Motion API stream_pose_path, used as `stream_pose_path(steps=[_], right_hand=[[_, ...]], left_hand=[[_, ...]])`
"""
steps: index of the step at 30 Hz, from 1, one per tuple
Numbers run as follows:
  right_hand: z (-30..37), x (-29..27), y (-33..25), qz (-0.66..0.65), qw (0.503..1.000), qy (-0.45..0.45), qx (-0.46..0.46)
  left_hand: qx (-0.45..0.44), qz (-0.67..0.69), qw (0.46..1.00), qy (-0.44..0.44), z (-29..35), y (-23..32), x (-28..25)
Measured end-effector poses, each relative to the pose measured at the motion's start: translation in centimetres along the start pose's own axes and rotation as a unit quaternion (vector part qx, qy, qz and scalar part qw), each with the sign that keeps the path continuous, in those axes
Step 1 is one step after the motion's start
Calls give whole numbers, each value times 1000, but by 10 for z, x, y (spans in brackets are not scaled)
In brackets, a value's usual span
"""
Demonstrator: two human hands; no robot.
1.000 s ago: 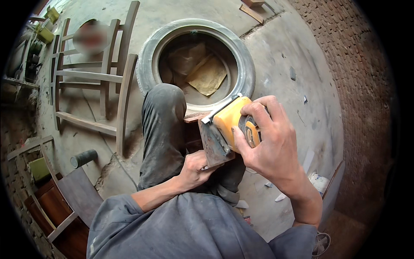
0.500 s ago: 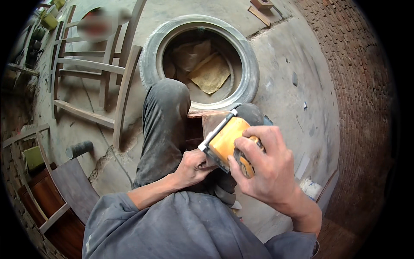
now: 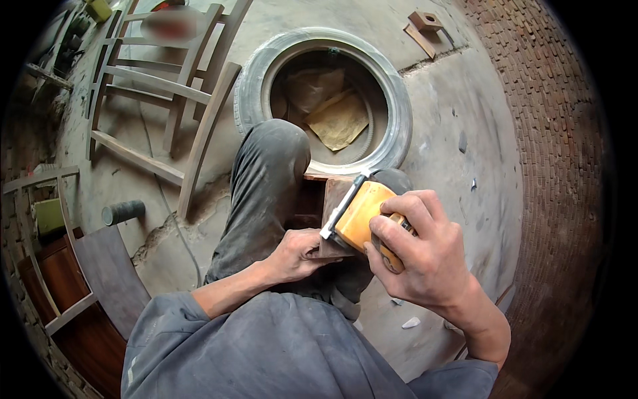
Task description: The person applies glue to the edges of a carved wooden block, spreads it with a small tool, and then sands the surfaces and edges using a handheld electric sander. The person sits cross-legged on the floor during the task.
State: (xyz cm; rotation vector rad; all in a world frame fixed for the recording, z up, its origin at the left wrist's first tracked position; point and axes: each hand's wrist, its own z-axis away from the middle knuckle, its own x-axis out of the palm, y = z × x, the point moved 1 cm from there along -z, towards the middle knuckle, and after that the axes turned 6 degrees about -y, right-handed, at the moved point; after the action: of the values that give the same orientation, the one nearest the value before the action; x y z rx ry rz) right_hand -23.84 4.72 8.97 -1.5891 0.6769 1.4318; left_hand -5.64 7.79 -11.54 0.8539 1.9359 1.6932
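My right hand grips a yellow power sander, its fingers wrapped round the dark-and-yellow handle. The sander's clamp-edged pad lies tilted over a brown wooden piece held between my knees. Much of that wood is hidden beneath the sander, and I cannot tell whether the whole pad touches it. At the wood's near end, my left hand is closed on its lower edge, with the thumb and fingertips partly out of sight. Both knees, in dusty grey trousers, flank the piece.
Just beyond my knees a dusty tire lies flat, with yellowish sheets inside. Wooden chair frames stand at the left, near a dark cylinder and a cable on the floor. A small wooden block sits at the far right.
The sander has shifted slightly over the wood and its dark underside shows less. My left hand keeps its hold. The whole view has swung a little, moving the surroundings.
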Motion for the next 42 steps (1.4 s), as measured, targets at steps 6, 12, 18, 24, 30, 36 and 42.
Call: stream_pose_path(steps=[6,12,18,24,30,36,42], right_hand=[[25,1,-16,12,997,-49,-62],[-9,-4,0,20,997,-27,-67],[16,3,-14,18,992,-54,-109],[-9,-1,-8,21,992,-43,-118],[-14,-1,-10,44,987,-55,-146],[-47,-8,-2,38,989,-52,-134],[-39,-6,-6,35,985,-71,-155]], left_hand=[[5,22,999,29,5,-11,1],[21,15,1000,5,1,0,-5],[-9,4,1000,-7,9,-12,-6],[27,0,1000,-2,7,-9,-8],[-40,45,998,-15,7,0,-9],[4,16,1000,-23,8,-7,-13],[5,25,1000,-6,5,-1,-13]])
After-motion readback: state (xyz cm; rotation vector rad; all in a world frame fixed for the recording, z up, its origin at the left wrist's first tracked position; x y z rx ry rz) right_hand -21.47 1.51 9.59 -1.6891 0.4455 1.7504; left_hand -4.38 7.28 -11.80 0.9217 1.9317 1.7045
